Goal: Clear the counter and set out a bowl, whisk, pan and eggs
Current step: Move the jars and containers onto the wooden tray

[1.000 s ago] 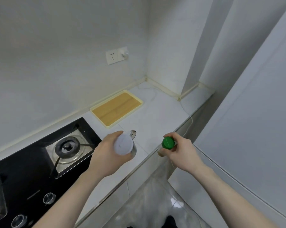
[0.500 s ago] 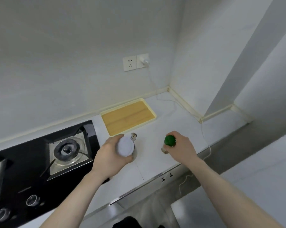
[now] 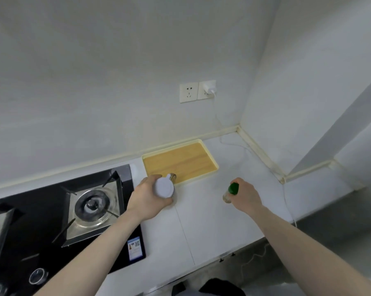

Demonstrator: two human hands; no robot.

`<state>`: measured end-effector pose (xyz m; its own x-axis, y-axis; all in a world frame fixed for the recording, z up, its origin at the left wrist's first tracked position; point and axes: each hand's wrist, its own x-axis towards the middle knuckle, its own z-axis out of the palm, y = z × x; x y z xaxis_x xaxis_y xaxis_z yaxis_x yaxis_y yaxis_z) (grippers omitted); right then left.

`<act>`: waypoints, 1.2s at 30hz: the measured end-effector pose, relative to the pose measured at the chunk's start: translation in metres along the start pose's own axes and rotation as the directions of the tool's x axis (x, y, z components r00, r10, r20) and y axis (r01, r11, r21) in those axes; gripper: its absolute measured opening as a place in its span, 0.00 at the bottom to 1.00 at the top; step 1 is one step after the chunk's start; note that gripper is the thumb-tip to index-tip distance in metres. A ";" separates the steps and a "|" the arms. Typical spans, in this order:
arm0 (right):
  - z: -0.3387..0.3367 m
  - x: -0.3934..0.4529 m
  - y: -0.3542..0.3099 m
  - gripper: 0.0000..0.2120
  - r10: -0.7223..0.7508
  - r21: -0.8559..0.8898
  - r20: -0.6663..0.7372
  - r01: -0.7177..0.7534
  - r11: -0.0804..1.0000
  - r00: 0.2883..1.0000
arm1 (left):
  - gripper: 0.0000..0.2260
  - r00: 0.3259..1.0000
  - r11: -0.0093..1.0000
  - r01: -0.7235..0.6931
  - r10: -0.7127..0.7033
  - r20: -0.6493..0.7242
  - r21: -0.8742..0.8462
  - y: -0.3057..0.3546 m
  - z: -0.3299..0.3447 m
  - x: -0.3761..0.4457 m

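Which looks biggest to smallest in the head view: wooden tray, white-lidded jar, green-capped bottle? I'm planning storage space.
1. Wooden tray, clearly largest.
2. White-lidded jar, gripped by the left hand.
3. Green-capped bottle, in the right hand, smallest; hands hide part of both.

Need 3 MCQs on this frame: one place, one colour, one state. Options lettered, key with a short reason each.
1. Where is the wooden tray?
A. on the stove
B. on the counter against the back wall
C. on the floor

2. Cap colour of the bottle in the right hand?
A. red
B. green
C. white

3. The left hand is
A. gripping the white-lidded jar
B. flat on the counter
C. turning a stove knob

Key: 1 B, the tray lies below the wall socket; 2 B, the cap is plainly green; 3 A, fingers curl round the jar.
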<state>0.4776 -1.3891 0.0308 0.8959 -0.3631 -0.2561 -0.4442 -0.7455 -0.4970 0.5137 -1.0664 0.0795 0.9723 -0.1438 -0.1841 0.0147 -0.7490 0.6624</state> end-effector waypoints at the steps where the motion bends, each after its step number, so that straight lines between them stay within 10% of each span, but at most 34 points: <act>1: 0.001 0.006 0.004 0.16 0.012 -0.013 0.002 -0.012 1.000 1.000 | 0.37 1.000 1.000 0.011 -0.011 0.009 -0.003 -0.002 0.002 0.006; 36: -0.027 0.121 0.097 0.24 0.285 -0.147 -0.044 -0.288 0.946 0.958 | 0.40 0.890 0.880 0.439 -0.454 0.045 0.180 -0.036 0.045 0.163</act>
<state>0.5436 -1.5206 -0.0257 0.7320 -0.5845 -0.3502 -0.6768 -0.6832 -0.2744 0.6614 -1.0923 -0.0075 0.8482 0.1825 -0.4972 0.3983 -0.8386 0.3716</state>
